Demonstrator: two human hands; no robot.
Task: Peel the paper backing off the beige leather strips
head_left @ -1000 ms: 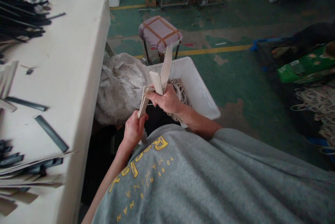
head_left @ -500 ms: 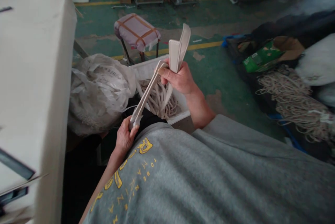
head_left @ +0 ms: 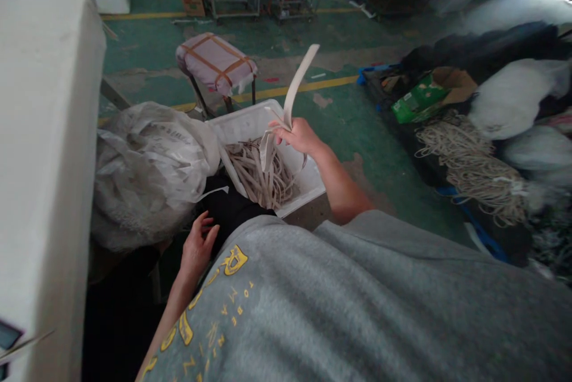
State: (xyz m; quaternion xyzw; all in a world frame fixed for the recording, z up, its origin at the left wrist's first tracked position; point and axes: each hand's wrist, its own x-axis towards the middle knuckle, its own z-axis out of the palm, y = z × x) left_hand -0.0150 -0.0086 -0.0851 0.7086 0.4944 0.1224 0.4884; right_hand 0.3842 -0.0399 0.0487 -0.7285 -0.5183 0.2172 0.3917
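My right hand (head_left: pixel 298 135) is closed around cream-coloured straps (head_left: pixel 298 81); one flat end curves up above the fist and another part hangs below it. Under them stands a white plastic bin (head_left: pixel 308 188) with a tangle of similar pale straps (head_left: pixel 254 173) inside. Down by my dark-clothed leg, my left hand (head_left: pixel 199 244) has its fingers apart and holds nothing. A thin white strip (head_left: pixel 213 191) lies across the dark cloth just above that hand.
A large crumpled plastic bag (head_left: pixel 154 161) bulges left of the bin, beside a white-covered table (head_left: pixel 53 132). Beyond stands a padded stool (head_left: pixel 217 63) with brown tape. On the right, bundled cords (head_left: pixel 469 155), sacks (head_left: pixel 509 99) and a green package (head_left: pixel 415 99) lie on the floor.
My left hand has let go of the straps' lower end and opened. In my right hand the straps have swung, their lower part now dropping over the bin. The view has shifted slightly right.
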